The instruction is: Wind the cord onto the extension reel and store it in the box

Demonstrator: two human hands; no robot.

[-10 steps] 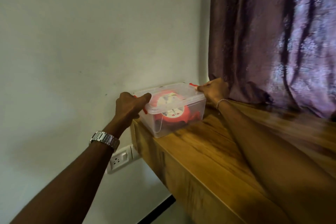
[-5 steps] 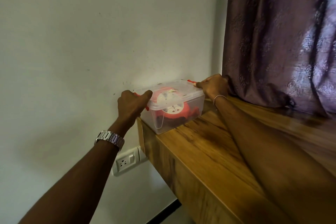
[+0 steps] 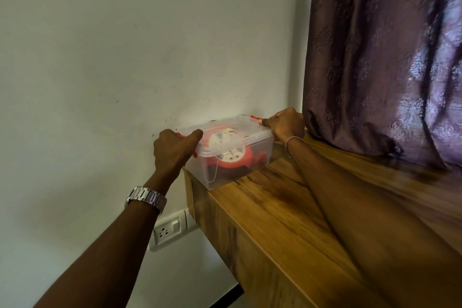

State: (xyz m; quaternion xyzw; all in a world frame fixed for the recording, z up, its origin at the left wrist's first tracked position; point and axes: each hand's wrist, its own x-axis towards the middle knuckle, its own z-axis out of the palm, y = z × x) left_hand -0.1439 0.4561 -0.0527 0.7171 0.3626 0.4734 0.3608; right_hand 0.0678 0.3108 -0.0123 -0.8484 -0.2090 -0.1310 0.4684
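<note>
A clear plastic box [image 3: 255, 157] with its lid on stands at the far left corner of the wooden shelf [image 3: 275, 207], against the wall. Inside it lies the red extension reel [image 3: 232, 157] with a white face; a thin white cord hangs down in front of it. My left hand [image 3: 173, 149] grips the box's left end over a red clasp, thumb on the lid. At the right end, my right hand [image 3: 285, 125] holds the box by the other red clasp [image 3: 254, 117].
A white wall socket [image 3: 170, 229] with a switch sits on the wall below the shelf's left end. A purple curtain [image 3: 375, 57] hangs at the right, its hem resting on the shelf just behind my right hand.
Both hands keep the same hold on the box ends. The box stays in the corner; only the camera view has shifted slightly.
</note>
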